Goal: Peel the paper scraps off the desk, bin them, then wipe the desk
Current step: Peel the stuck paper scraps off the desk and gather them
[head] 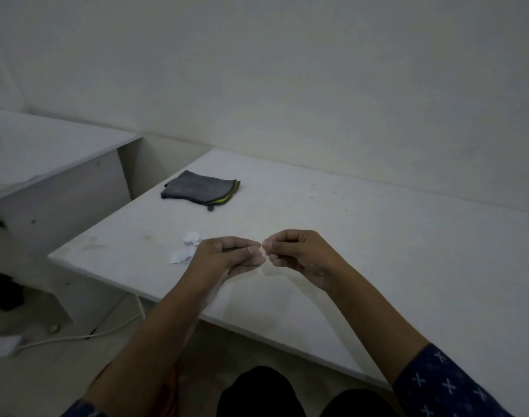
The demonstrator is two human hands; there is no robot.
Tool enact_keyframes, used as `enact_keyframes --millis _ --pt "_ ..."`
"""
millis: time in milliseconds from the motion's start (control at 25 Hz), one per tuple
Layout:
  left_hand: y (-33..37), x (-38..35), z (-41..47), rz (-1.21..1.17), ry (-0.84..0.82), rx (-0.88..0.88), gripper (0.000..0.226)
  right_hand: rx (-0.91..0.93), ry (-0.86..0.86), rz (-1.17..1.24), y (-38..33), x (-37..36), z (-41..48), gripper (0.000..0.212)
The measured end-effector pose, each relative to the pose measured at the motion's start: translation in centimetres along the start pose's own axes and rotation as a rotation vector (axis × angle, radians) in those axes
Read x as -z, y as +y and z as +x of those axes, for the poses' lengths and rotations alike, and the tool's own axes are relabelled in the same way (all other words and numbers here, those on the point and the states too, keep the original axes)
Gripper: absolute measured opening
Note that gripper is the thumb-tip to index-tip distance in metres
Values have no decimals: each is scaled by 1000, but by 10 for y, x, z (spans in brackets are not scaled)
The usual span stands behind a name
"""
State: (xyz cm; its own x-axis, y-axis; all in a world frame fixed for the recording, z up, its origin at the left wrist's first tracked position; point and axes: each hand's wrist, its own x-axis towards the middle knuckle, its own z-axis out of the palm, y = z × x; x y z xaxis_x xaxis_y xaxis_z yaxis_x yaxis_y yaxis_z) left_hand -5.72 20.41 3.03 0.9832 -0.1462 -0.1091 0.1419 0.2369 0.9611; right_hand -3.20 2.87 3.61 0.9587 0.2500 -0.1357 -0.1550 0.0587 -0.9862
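Observation:
Both my hands hover over the front middle of the white desk [377, 236], their fingertips meeting. My left hand [230, 255] is turned palm up with curled fingers and its thumb laid on the forefinger. My right hand [296, 251] has its fingers curled in a pinch. A tiny pale paper scrap [261, 251] shows between the two sets of fingertips, too small to make out well. Two white torn paper scraps [186, 246] lie on the desk just left of my left hand. A folded dark grey cloth [201, 191] with a yellow edge lies at the desk's far left.
A second white desk [46, 152] stands to the left across a gap. On the floor below lie a white cable [77, 337] and a dark object [1, 291]. The wall runs close behind the desk. My dark-clothed knees [257, 392] are under the front edge.

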Motion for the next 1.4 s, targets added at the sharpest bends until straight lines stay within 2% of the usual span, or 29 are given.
enact_keyframes --millis 120,240,360,440,520,600,680,760,840,880,960,1120,1200,1320,1400 --pt "7 28 0 38 53 -62 14 -7 23 60 7 -27 17 7" --pt "12 53 3 70 121 -121 18 32 125 93 13 -40 35 10" --pt "14 79 8 143 234 -232 19 191 298 -182 20 -39 46 12" --pt "12 92 12 334 358 -317 20 306 381 -450 25 -39 48 16" --pt "6 98 17 571 413 -345 29 388 410 -644 31 -40 49 20" --pt "-2 103 23 699 352 -286 48 385 372 -836 36 -43 50 31" --pt "-9 109 27 819 238 -199 66 236 283 -979 35 -47 48 44" --pt "-13 116 32 952 108 -158 80 47 145 -1029 30 -55 45 71" --pt "-15 119 37 1005 12 -178 84 16 66 -1131 28 -67 44 96" --pt "-16 117 39 1011 -8 -200 80 68 61 -1201 31 -74 47 100" --pt "-20 114 43 1072 -10 -267 73 228 83 -1343 42 -86 55 94" --pt "-26 120 57 1298 -7 -441 65 477 75 -1488 50 -93 77 57" --pt "-27 125 65 1315 -2 -480 54 520 23 -1510 48 -93 83 47" --pt "-28 126 71 1320 -16 -514 49 494 -21 -1505 48 -89 91 45" --pt "-29 128 72 1285 -10 -519 45 462 -45 -1368 48 -83 93 49"
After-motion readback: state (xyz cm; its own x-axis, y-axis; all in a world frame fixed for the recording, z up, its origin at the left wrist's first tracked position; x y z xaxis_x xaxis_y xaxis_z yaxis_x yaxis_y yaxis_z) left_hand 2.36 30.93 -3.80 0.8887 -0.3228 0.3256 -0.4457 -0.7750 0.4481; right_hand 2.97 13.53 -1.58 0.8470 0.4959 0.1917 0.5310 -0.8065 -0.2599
